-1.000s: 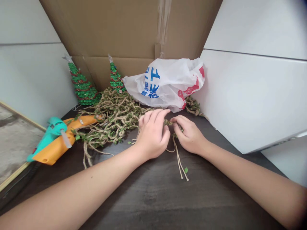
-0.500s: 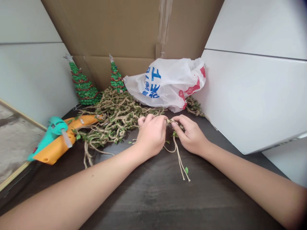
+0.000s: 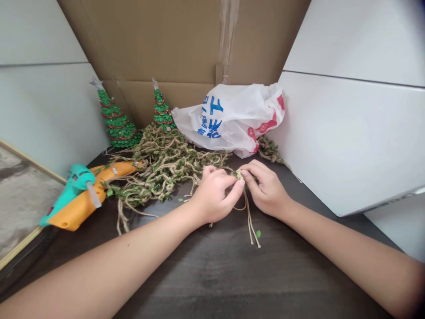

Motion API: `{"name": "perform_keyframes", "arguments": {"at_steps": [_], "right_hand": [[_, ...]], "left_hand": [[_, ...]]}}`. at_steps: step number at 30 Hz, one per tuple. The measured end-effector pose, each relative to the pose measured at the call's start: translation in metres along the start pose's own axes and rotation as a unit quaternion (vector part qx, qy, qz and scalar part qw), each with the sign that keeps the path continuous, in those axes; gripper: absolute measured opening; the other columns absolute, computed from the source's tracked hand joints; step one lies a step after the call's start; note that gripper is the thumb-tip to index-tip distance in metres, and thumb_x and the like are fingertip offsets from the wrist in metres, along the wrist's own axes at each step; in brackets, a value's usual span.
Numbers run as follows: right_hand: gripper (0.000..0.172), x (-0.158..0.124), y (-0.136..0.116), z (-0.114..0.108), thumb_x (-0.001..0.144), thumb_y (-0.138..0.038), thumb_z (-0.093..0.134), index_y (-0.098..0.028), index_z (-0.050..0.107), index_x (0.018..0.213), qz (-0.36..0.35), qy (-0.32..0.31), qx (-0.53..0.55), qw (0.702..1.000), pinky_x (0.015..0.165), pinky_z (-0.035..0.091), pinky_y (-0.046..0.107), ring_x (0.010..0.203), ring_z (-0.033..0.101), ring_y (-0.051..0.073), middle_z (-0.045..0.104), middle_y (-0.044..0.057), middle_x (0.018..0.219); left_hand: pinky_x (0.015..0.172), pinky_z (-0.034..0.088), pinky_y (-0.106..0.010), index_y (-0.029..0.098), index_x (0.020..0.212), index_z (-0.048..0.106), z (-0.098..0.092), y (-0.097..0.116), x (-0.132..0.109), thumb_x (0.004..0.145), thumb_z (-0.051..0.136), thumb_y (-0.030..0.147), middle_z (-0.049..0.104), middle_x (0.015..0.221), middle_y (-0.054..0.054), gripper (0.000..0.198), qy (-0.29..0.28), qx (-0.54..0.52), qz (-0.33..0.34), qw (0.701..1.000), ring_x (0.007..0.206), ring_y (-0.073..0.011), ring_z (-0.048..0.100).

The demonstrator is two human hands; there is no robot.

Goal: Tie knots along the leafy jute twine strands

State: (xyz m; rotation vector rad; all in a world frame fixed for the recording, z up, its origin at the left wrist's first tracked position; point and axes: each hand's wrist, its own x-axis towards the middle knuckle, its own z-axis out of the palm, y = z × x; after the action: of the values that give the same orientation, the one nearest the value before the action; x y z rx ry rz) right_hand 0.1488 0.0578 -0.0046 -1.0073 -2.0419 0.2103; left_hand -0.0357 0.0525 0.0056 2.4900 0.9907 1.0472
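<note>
Item: white plastic bag (image 3: 229, 119), creased, is showing large blue printed characters (image 3: 211, 117), East Asian script, folds keeping them from being read in full. Red print (image 3: 264, 124) is showing along its right side, too crumpled to read.

This looks like a small craft corner at home rather than a shop or lab, though the pictures do not settle it. A dark wood-grain table (image 3: 252, 274) is walled in by a cardboard carton (image 3: 166, 44) and glossy white panels (image 3: 352, 141). Handicraft supplies sit on it: a teal-and-orange hot glue gun (image 3: 83, 197), two sequined Christmas tree ornaments (image 3: 116, 122), a heap of leafy jute twine (image 3: 162, 168), and a crumpled printed plastic shopping bag (image 3: 229, 117).
</note>
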Motion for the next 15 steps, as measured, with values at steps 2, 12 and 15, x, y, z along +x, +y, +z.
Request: {"name": "perform_keyframes", "arguments": {"at_steps": [2,12,15], "right_hand": [[0.018,-0.0001,-0.0005,0.0003,0.103,-0.025,0.045,-0.02,0.059,0.093,-0.001,-0.006,0.003,1.0,0.073,0.044,0.03,0.078,0.055,0.016,0.056,0.003,0.084],[0.013,-0.0003,0.0029,0.0018,0.102,-0.023,0.043,-0.021,0.055,0.106,-0.012,-0.04,0.049,0.998,0.082,0.048,0.034,0.091,0.059,0.019,0.059,0.006,0.097],[0.014,0.0009,0.004,0.0024,0.102,-0.023,0.043,-0.021,0.054,0.092,-0.009,-0.056,0.064,0.996,0.081,0.048,0.035,0.088,0.057,0.019,0.057,0.005,0.091]], "left_hand": [[0.081,0.034,-0.038,0.017,0.067,0.065,0.0006,-0.0009,-0.0007,0.101,0.042,0.033,0.063,0.06,0.001,0.044,0.017,-0.018,0.012,1.0,0.064,-0.013,0.057],[0.066,0.043,-0.029,0.018,0.07,0.057,0.0013,-0.0012,-0.0007,0.103,0.041,0.028,0.058,0.058,0.002,0.038,0.085,-0.09,0.073,0.99,0.058,-0.0127,0.054],[0.065,0.044,-0.029,0.018,0.081,0.062,0.0014,-0.0009,-0.001,0.103,0.042,0.028,0.062,0.061,0.001,0.03,0.062,-0.069,0.07,0.993,0.059,-0.0135,0.056]]}}
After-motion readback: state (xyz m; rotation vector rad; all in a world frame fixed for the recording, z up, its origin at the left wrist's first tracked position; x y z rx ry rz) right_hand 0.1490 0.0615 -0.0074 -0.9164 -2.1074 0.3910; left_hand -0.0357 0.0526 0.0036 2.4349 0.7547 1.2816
